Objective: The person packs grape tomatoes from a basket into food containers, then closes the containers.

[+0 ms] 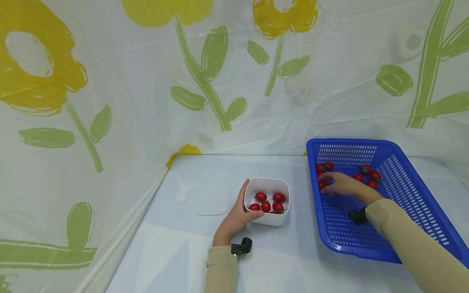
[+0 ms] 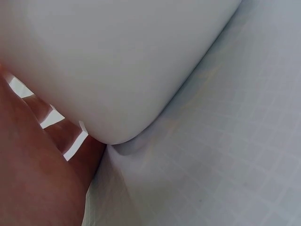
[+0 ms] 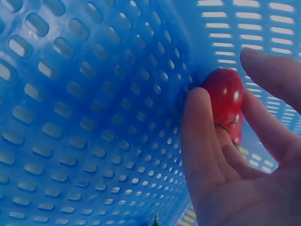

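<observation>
The left hand (image 1: 236, 215) grips a white box (image 1: 270, 220) that rests on the table (image 1: 271, 260), away from its edges. The thumb lies over the box's near rim and the fingers extend along its left wall; in the left wrist view, gaps show between these fingers. Inside the box, red tomatoes (image 1: 265, 206) with green stalks lie mostly toward the near and right walls, one of them partly hidden by the near rim.

A blue basket (image 1: 421, 191) with slotted walls stands at the right part of the table. The right hand (image 1: 342, 185) reaches inside it, near its left wall. In the right wrist view, the fingers are spread and bent about one tomato (image 3: 228, 96), with a second tomato (image 3: 239, 132) partly hidden behind; one fingertip (image 3: 200, 96) lies against its left side, while the uppermost digit stands apart from it. Whether the tomato is pinched cannot be told. Further tomatoes lie along the basket's left wall, close to its far left corner, and another group (image 1: 371, 184) lies toward the far end, nearer the right wall.

A clear lid (image 1: 214, 197) lies flat left of the box, toward the table's left edge. Beyond the table's far edge hangs a flower-printed curtain (image 1: 146, 81).
</observation>
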The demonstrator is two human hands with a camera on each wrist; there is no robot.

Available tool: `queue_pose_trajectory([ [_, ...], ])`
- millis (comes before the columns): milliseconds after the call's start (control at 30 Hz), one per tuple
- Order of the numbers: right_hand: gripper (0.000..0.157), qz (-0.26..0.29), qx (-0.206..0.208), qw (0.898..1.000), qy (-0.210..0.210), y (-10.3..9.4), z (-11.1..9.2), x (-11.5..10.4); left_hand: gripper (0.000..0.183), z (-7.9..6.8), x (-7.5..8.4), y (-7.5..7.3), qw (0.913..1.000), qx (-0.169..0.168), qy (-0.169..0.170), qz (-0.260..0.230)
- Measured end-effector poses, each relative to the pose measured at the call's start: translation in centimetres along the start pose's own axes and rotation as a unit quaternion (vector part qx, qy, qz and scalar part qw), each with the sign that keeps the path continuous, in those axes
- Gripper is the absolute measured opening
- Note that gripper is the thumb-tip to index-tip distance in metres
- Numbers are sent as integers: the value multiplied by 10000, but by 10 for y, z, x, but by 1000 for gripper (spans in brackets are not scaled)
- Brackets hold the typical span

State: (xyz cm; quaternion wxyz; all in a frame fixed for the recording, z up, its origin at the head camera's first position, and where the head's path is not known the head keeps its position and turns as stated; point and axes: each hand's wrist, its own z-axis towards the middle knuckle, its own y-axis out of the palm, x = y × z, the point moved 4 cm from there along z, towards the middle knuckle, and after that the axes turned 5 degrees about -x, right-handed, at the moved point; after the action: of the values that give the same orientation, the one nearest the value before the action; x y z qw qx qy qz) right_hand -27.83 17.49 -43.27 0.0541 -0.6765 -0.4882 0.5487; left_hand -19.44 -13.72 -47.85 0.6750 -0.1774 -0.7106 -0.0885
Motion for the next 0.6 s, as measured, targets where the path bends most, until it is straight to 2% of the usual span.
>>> queue_pose_trajectory([
  [167,44,-328,22,9993,-172,2,1,-5,91,0,0,0,10000,14,-48,45],
  [333,34,-1269,261,9906,-441,1,3,-7,90,0,-1,0,9998,50,-159,52],
  [467,28,-1862,454,9809,-346,-2,5,-5,90,0,-1,0,9999,42,-149,60],
  [600,28,-1985,438,9786,-321,-3,6,-5,90,0,-1,0,9999,42,-108,80],
])
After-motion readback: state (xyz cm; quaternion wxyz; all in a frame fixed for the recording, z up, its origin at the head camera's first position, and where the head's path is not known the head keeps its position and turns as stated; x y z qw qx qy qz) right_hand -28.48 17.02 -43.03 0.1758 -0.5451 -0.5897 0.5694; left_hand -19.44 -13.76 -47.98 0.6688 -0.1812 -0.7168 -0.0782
